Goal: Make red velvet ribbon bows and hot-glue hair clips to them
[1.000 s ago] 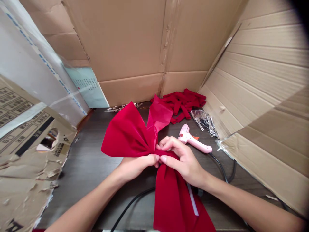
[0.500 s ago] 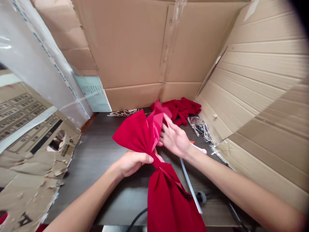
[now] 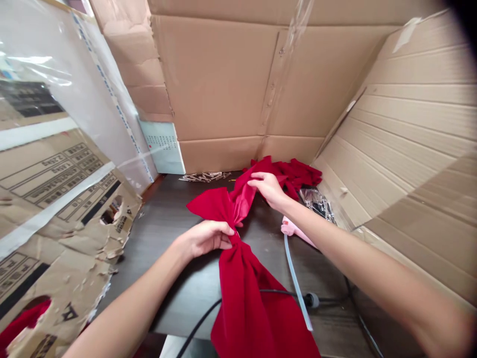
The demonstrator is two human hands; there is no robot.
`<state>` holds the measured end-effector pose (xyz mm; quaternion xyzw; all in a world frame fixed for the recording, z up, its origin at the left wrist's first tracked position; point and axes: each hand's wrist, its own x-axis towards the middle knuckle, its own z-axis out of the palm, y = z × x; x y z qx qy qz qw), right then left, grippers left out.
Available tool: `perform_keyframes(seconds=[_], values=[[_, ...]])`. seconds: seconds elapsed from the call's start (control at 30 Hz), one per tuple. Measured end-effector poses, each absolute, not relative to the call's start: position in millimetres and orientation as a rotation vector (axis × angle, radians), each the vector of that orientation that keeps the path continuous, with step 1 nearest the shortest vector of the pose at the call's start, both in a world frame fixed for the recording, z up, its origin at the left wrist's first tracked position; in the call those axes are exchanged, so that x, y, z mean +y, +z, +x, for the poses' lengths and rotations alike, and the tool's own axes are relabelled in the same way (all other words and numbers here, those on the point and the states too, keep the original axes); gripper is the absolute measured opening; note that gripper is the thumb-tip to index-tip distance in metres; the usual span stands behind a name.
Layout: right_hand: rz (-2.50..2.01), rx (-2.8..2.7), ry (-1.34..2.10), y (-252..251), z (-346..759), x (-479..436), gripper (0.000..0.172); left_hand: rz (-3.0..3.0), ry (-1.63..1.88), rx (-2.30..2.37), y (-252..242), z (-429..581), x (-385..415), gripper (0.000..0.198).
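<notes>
A large red velvet bow (image 3: 246, 293) stretches from the middle of the table to its front edge, its two tails hanging toward me. My left hand (image 3: 210, 236) is closed on its gathered centre, thumb on top. Farther back, my right hand (image 3: 270, 190) pinches the fabric of the upper right loop, whose paler inner side shows. The upper left loop fans out beyond my left thumb. Under my right forearm lies a pink glue gun (image 3: 292, 228), partly hidden, with a translucent glue stick (image 3: 297, 283) reaching toward me.
Red fabric strips (image 3: 301, 171) are heaped at the back right, beside silvery twist ties (image 3: 316, 201). Several metal clips (image 3: 204, 177) lie at the back. A black cable (image 3: 201, 323) crosses the front. Cardboard walls (image 3: 223, 74) enclose the table, with a torn carton (image 3: 74, 199) at left.
My right hand has gone from open beside the upper loop to pinching it and drawing it away to the back right. My left hand still holds the centre. The view has shifted slightly.
</notes>
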<state>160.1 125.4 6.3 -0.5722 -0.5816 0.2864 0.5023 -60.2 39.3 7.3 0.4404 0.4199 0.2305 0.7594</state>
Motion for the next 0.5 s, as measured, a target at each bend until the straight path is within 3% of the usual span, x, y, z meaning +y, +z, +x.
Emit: perform_keyframes(seconds=[0.1, 0.33, 0.5], values=[[-1.584, -1.534, 0.436, 6, 168, 131, 0.032, 1.003, 0.637, 1.075, 3, -59, 47, 0.011], [-1.938, -1.92, 0.091, 20, 168, 138, 0.018, 1.413, 0.589, 1.424, 3, -70, 50, 0.03], [-1.757, -2.262, -0.012, 37, 152, 134, 0.023, 1.803, 0.385, 1.654, 11, -78, 47, 0.045]])
